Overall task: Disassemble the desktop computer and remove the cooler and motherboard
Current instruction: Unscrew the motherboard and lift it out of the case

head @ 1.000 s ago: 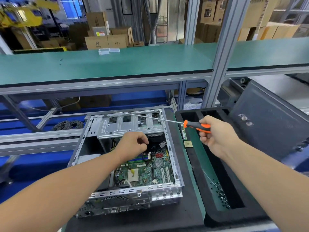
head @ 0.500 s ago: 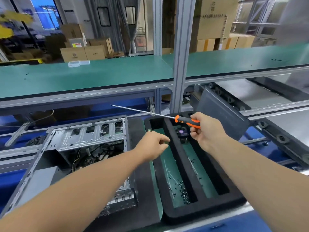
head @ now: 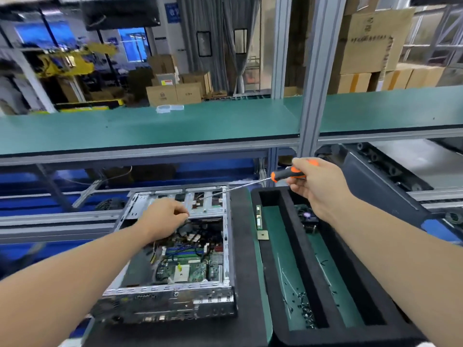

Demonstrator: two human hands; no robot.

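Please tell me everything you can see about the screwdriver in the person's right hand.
The screwdriver has an orange and black handle, seemingly plastic with rubber grip, and a long thin silver metal shaft. The right hand grips the handle's rear part, covering it. The tool is held in the air, nearly level, its shaft slanting down to the left over the far edge of the open computer case. Its blurred tip apparently touches nothing.

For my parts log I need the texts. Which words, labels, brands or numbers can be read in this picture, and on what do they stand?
No text can be read for certain.
Blue sign on the back wall: white characters, blurred.
Big cardboard box at upper right: a dark printed line, too blurred.
Yellow and red label on a box beyond the green bench: too small.
Motherboard in the open case: markings too small.
Screwdriver handle: no text visible.
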